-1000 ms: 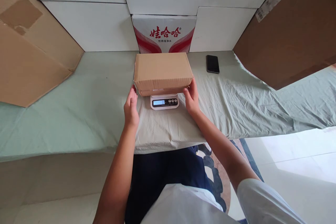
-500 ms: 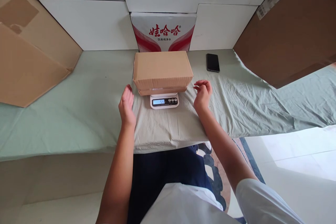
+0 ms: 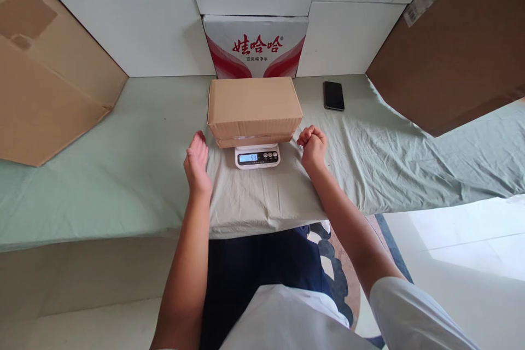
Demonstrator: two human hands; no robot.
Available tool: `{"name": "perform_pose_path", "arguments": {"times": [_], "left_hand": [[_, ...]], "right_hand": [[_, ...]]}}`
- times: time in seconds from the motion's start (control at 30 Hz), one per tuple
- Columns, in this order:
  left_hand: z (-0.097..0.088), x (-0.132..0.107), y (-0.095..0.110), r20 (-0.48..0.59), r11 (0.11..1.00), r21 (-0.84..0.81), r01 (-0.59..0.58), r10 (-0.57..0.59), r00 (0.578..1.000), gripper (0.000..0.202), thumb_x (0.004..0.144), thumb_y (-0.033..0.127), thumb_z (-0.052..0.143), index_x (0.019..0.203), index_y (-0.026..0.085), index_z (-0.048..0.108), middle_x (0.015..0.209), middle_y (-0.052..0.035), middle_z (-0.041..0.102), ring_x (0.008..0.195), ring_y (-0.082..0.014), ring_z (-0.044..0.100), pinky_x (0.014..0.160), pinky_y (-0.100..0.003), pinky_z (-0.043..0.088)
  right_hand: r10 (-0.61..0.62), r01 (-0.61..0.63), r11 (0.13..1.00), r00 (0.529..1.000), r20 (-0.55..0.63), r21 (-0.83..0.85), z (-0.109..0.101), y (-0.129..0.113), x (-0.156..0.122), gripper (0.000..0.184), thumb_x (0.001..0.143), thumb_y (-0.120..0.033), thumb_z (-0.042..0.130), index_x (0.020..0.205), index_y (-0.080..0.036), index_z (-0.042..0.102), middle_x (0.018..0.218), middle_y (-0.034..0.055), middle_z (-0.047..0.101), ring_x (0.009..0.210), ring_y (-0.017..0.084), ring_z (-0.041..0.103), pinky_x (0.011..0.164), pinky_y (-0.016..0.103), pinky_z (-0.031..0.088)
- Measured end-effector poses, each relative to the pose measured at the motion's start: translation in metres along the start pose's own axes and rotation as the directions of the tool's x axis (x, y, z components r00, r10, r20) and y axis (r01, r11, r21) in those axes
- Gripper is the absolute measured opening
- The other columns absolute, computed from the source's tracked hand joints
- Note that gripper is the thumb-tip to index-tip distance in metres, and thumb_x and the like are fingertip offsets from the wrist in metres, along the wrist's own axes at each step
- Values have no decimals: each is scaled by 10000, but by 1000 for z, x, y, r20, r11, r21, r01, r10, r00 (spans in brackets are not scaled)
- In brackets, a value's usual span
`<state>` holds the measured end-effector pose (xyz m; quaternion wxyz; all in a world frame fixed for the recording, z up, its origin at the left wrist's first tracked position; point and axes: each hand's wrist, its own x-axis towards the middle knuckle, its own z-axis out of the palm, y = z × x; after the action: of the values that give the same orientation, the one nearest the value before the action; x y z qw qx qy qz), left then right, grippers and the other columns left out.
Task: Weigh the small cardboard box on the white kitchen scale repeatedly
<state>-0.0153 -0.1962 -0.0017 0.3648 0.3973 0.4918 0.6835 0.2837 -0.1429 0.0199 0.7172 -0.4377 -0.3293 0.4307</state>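
Note:
A closed brown cardboard box rests on a small white digital scale. The scale's lit display reads what looks like 54, with several round buttons beside it. To the left of the box, my left hand stands on its edge on the cloth, fingers stretched out, holding nothing and apart from the box. My right hand is closed just right of the box's front corner. Whatever its curled fingers may hold is hidden.
A black phone lies on the green cloth at the back right. Behind the box stands a white and red carton. Large cardboard pieces flank the table, one on the left and one on the right.
The fingers of my right hand have curled inward into a fist; a thin object at their tips earlier no longer shows. My left hand, the box and the scale stay nearly as they were.

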Motion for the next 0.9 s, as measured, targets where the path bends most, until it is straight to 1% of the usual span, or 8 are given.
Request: {"name": "perform_pose_path", "arguments": {"times": [0.1,0.3,0.47,0.53,0.73,0.83,0.9], "left_hand": [[0,0,1,-3,1000,-5,4,-4,1000,1062,944,987,521,1593,167,711,1781,-233,532,1732,-386,429,1448,-525,340],[1,0,-1,10,1000,26,-3,3,1000,1011,977,966,476,1599,202,705,1790,-208,531,1738,-374,421,1447,-525,340],[1,0,-1,17,999,45,-5,4,1000,1032,970,987,458,1604,209,702,1783,-209,540,1737,-374,423,1446,-523,343],[1,0,-1,21,999,49,-5,4,1000,1035,971,989,453,1605,209,701,1779,-212,544,1738,-378,421,1446,-528,341],[1,0,-1,33,999,48,0,-2,999,1025,972,991,460,1595,219,718,1770,-208,557,1728,-380,437,1441,-530,352],[1,0,-1,39,998,62,-1,-1,999,1059,960,1010,450,1601,210,714,1757,-221,568,1724,-387,441,1434,-530,367],[1,0,-1,39,998,62,1,-3,999,1072,944,1022,462,1591,206,721,1757,-225,566,1723,-392,443,1430,-532,374]], "right_hand": [[24,-24,1000,999,30,-9,0,2,0,150,593,-183,527,579,-250,394,573,-67,362,523,81,359,539,237,320],[10,-8,998,999,33,-55,-3,5,2,99,634,-179,534,628,-245,461,613,-55,461,536,83,439,561,231,356],[17,-17,1000,1000,22,-26,-4,7,3,92,563,-174,501,625,-242,495,612,-53,497,537,79,464,557,224,348],[27,-27,999,999,18,-25,-4,7,3,98,557,-176,498,628,-243,501,609,-54,499,539,83,465,557,225,348],[17,-16,997,1000,24,-71,-3,4,1,82,603,-186,526,631,-253,489,615,-45,493,568,109,454,571,255,357],[13,-11,995,1000,15,-100,-3,3,1,75,619,-191,552,618,-255,514,617,-32,516,578,122,463,572,275,353],[12,-10,993,1000,16,-120,-3,3,2,82,656,-202,584,619,-254,532,619,-30,522,577,123,476,578,284,358]]}}
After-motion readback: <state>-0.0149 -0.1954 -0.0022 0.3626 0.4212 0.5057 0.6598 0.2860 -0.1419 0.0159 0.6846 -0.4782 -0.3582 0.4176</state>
